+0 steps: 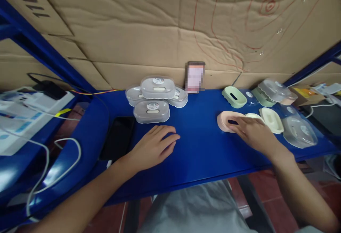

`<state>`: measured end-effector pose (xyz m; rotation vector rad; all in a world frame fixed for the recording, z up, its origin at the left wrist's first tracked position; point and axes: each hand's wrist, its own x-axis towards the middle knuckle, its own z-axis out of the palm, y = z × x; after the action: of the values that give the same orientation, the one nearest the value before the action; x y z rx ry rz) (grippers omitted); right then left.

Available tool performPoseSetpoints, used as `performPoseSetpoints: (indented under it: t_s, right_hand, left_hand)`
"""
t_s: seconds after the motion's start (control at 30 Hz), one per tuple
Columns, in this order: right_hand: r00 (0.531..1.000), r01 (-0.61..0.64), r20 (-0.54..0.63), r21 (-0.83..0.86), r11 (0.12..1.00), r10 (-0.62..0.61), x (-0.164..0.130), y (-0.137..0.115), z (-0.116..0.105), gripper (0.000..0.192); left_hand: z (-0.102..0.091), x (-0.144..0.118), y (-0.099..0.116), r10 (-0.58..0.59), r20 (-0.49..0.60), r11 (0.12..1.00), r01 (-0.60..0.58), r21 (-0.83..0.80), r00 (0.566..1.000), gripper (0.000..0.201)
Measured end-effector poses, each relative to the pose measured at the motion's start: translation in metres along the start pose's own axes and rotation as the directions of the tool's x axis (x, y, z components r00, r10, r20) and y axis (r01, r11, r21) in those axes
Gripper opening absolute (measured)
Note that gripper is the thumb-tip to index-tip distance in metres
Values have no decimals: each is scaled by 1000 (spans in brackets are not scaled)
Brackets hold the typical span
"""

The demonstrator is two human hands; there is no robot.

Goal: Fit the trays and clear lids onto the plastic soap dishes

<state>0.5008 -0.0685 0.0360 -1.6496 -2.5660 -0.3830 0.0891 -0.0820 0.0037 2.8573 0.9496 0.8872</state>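
Note:
My left hand hovers over or rests on the blue table, its fingers apart with nothing in them. Just behind it is a clear-lidded soap box, one of several gathered at the left. On the right side, my right hand has its fingers and thumb at the near right end of a pink soap dish base with a dark slot, and seems to pinch it. That hand partly covers a cream piece. Beside it lies a cream soap tray.
A green base, a clear lid and lidded boxes surround the right hand. A black phone lies at left near a white cable. Another phone leans against the cardboard wall.

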Motion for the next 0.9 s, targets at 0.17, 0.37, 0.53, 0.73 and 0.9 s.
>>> performPoseSetpoints:
  t_s: [0.17,0.37,0.53,0.73,0.9]
  right_hand:
    - [989,137,15,254,958,-145,-9,-36,0,53]
    - [928,-263,-207,228,938,310,-2,-28,1,54]
    - [840,-541,-88,-75,838,535,-31,-2,33,48]
    - [984,-96,-123,248,964,130,-28,-31,37,35]
    - [978,188,-167,418,889,-128,-10,-59,30,39]
  left_hand:
    - [6,-3,-6,-57,99,998,60,-22,993,32]
    - [9,-5,-4,-83,275,995,93,-25,958,61]
    - [11,-2,0,-121,205,992,124,-4,971,54]
    - [16,1,-3,-87,153,996,89,-7,984,34]
    - [13,1,-8,-95,-25,992,93,-84,995,17]
